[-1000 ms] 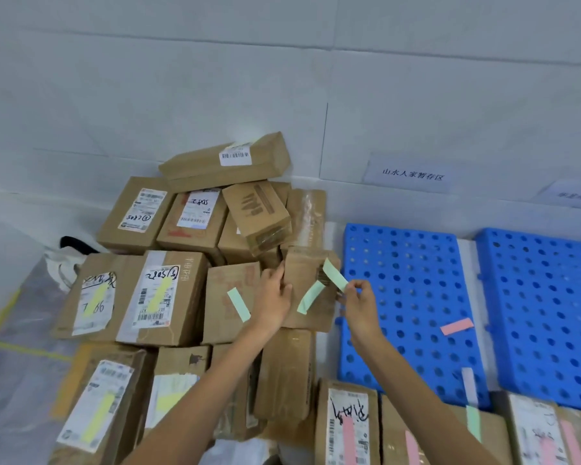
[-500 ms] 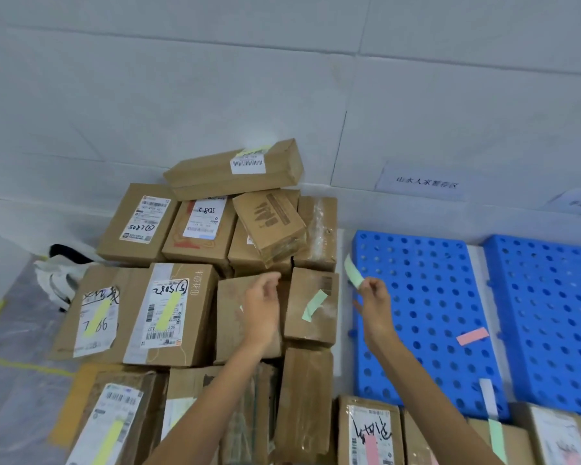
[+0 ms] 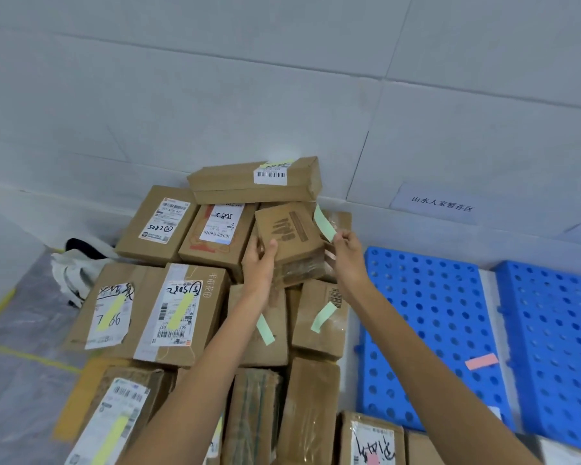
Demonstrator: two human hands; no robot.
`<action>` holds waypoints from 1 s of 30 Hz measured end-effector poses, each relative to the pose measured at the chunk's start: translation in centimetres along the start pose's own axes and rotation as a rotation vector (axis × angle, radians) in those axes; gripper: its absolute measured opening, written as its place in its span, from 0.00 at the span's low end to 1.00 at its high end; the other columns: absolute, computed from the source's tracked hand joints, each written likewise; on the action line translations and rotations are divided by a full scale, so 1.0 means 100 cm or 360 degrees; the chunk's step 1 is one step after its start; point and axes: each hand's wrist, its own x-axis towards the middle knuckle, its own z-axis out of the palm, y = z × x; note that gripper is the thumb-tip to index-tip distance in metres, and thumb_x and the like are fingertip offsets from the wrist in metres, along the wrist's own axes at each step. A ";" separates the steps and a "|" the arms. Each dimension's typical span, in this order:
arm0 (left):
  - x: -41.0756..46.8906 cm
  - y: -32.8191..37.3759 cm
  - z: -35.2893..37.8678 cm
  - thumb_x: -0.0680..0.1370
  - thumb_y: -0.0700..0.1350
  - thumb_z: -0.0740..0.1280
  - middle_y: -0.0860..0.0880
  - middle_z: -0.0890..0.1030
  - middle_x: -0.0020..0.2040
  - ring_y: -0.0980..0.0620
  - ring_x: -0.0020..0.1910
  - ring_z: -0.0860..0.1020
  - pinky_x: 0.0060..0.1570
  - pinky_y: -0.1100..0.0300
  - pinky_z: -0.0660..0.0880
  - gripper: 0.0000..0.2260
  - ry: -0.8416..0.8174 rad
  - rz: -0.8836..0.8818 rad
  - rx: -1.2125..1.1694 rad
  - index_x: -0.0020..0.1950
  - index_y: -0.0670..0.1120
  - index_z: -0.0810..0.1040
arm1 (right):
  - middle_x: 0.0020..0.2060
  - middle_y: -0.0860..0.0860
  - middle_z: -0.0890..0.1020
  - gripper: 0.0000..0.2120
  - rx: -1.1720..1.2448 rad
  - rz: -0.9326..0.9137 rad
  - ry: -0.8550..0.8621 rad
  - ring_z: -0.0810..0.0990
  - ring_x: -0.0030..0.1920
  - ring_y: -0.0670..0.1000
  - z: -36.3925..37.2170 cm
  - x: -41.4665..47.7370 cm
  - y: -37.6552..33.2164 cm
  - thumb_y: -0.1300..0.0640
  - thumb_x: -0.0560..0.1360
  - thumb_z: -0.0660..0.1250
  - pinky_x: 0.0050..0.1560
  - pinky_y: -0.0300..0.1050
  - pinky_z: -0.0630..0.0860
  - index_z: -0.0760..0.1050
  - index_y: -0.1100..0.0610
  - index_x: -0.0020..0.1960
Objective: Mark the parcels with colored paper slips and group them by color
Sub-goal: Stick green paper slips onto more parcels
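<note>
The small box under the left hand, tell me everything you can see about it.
The small box is plain brown cardboard with dark printed markings on its top face and clear tape glinting on its lower side. It sits tilted on top of the parcel pile, just below a long box. The left hand grips its lower left corner. The right hand holds a green slip at its right edge; no slip is stuck on it yet.

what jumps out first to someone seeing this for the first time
In the centre, the left hand grips a small brown box atop the parcel pile while the right hand pinches a green slip at its edge. To the right lies a bright blue perforated pallet with one pink slip.
</note>
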 end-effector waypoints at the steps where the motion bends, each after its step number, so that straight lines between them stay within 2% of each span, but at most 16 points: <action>1: -0.014 -0.001 -0.002 0.80 0.46 0.63 0.49 0.76 0.61 0.49 0.63 0.74 0.64 0.49 0.71 0.12 -0.0005 0.0014 -0.0024 0.62 0.57 0.69 | 0.43 0.53 0.76 0.10 0.0085 0.0017 -0.0019 0.77 0.41 0.49 -0.009 -0.012 -0.003 0.60 0.82 0.53 0.43 0.47 0.74 0.66 0.53 0.42; 3: -0.043 0.000 -0.001 0.80 0.46 0.64 0.47 0.76 0.62 0.50 0.61 0.75 0.62 0.51 0.73 0.14 -0.0024 0.0058 -0.0039 0.64 0.57 0.68 | 0.46 0.56 0.79 0.11 0.0237 0.0034 -0.0082 0.80 0.42 0.48 -0.029 -0.039 -0.010 0.61 0.82 0.52 0.43 0.46 0.77 0.64 0.55 0.42; 6: -0.083 -0.002 0.010 0.79 0.43 0.65 0.47 0.76 0.62 0.56 0.56 0.76 0.56 0.59 0.75 0.19 -0.0025 0.0121 -0.0048 0.68 0.50 0.66 | 0.53 0.58 0.80 0.11 0.0292 0.0013 -0.0124 0.82 0.49 0.50 -0.066 -0.079 -0.012 0.61 0.83 0.53 0.50 0.48 0.78 0.64 0.56 0.41; 9: -0.124 -0.012 0.030 0.76 0.44 0.70 0.47 0.75 0.61 0.52 0.59 0.76 0.60 0.51 0.75 0.21 -0.0104 0.0146 -0.0044 0.64 0.49 0.63 | 0.55 0.57 0.81 0.10 0.0253 -0.0032 -0.0129 0.82 0.52 0.50 -0.113 -0.115 -0.007 0.60 0.83 0.54 0.50 0.47 0.79 0.64 0.56 0.42; 11: -0.155 -0.024 0.047 0.75 0.41 0.70 0.48 0.74 0.61 0.55 0.58 0.76 0.60 0.54 0.75 0.21 -0.0175 0.0103 -0.0079 0.62 0.49 0.62 | 0.53 0.57 0.82 0.11 0.0229 -0.0075 -0.0095 0.82 0.52 0.51 -0.149 -0.137 0.000 0.60 0.82 0.54 0.49 0.47 0.79 0.64 0.56 0.41; 16: -0.232 -0.081 0.091 0.76 0.40 0.69 0.48 0.73 0.63 0.50 0.61 0.75 0.61 0.49 0.74 0.24 -0.0382 -0.0113 -0.0113 0.63 0.52 0.59 | 0.46 0.59 0.84 0.10 0.0138 -0.0111 0.0042 0.84 0.46 0.53 -0.243 -0.183 0.037 0.61 0.82 0.55 0.47 0.45 0.79 0.65 0.56 0.42; 18: -0.260 -0.110 0.106 0.76 0.40 0.69 0.51 0.73 0.60 0.54 0.57 0.76 0.54 0.56 0.77 0.24 -0.0436 -0.0194 -0.0061 0.64 0.53 0.60 | 0.44 0.60 0.83 0.10 0.0087 -0.0080 0.0109 0.84 0.43 0.52 -0.274 -0.196 0.058 0.62 0.82 0.56 0.43 0.43 0.81 0.65 0.57 0.41; 20: -0.284 -0.137 0.118 0.77 0.40 0.68 0.49 0.73 0.61 0.53 0.57 0.76 0.50 0.61 0.76 0.25 -0.0508 -0.0285 -0.0026 0.68 0.51 0.59 | 0.43 0.61 0.83 0.10 0.0056 -0.0030 0.0199 0.84 0.39 0.52 -0.298 -0.207 0.080 0.63 0.81 0.56 0.39 0.41 0.81 0.65 0.57 0.41; 24: -0.311 -0.178 0.129 0.80 0.40 0.62 0.49 0.74 0.59 0.52 0.55 0.76 0.57 0.58 0.74 0.21 -0.0619 -0.0350 0.0122 0.68 0.53 0.56 | 0.40 0.62 0.82 0.08 0.0043 0.0106 0.0301 0.83 0.38 0.54 -0.327 -0.227 0.121 0.64 0.81 0.55 0.37 0.42 0.81 0.66 0.59 0.43; 26: -0.321 -0.191 0.127 0.81 0.40 0.60 0.51 0.73 0.60 0.54 0.57 0.75 0.58 0.61 0.72 0.20 -0.0652 -0.0325 0.0218 0.67 0.55 0.56 | 0.39 0.62 0.82 0.08 0.0024 0.0130 0.0306 0.83 0.39 0.55 -0.334 -0.233 0.139 0.64 0.81 0.55 0.42 0.48 0.82 0.67 0.59 0.44; 28: -0.330 -0.200 0.124 0.82 0.43 0.60 0.56 0.72 0.62 0.61 0.60 0.73 0.58 0.67 0.71 0.19 -0.0680 -0.0230 0.0367 0.68 0.57 0.57 | 0.39 0.60 0.82 0.08 -0.0027 0.0104 0.0260 0.84 0.39 0.53 -0.337 -0.236 0.150 0.64 0.81 0.56 0.48 0.51 0.81 0.68 0.59 0.44; 30: -0.333 -0.204 0.120 0.81 0.47 0.61 0.56 0.71 0.66 0.60 0.65 0.71 0.64 0.63 0.69 0.21 -0.0642 -0.0104 0.0489 0.72 0.54 0.58 | 0.40 0.57 0.82 0.07 -0.0226 0.0002 0.0220 0.84 0.41 0.50 -0.337 -0.239 0.154 0.63 0.81 0.58 0.49 0.49 0.81 0.70 0.58 0.44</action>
